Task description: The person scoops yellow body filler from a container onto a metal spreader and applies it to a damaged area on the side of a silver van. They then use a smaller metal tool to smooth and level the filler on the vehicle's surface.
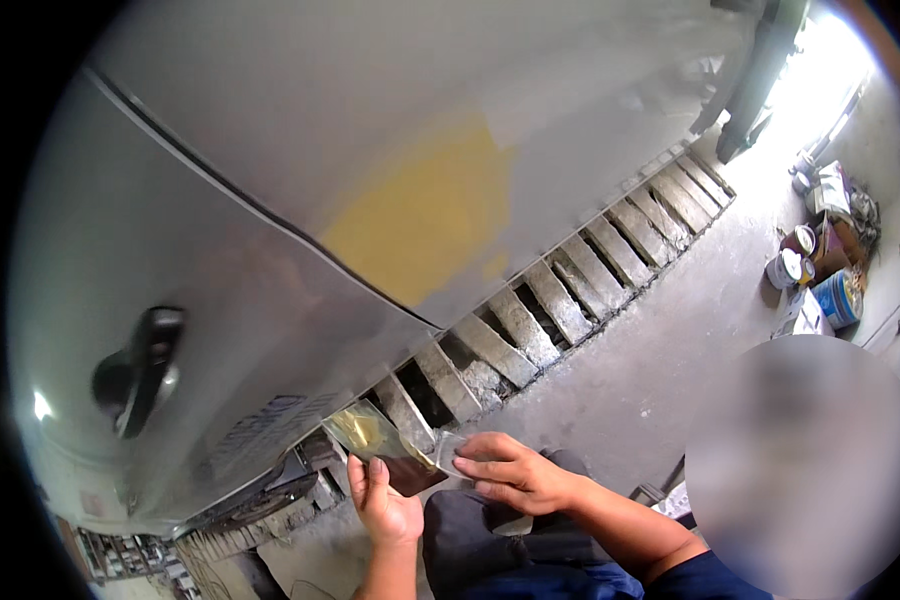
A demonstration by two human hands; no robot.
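My left hand (382, 505) grips the lower edge of a flat mixing board (407, 474), thumb on top. Yellow putty (367, 430) is smeared over its upper part, and the lower part looks dark brown. My right hand (515, 475) pinches a thin, pale, see-through spreader (452, 452) close to the board's right edge; whether the two touch I cannot tell. Above both hands is a silver-grey vehicle panel (590, 130) with a broad yellow filler patch (430, 215) beside the dark door seam.
A black door handle (150, 370) sticks out at the left. Slatted floor grating (540, 310) with gaps runs under the vehicle's edge. Paint cans (785, 268) and a blue tin (838, 298) stand along the right wall. A blurred round area covers the lower right.
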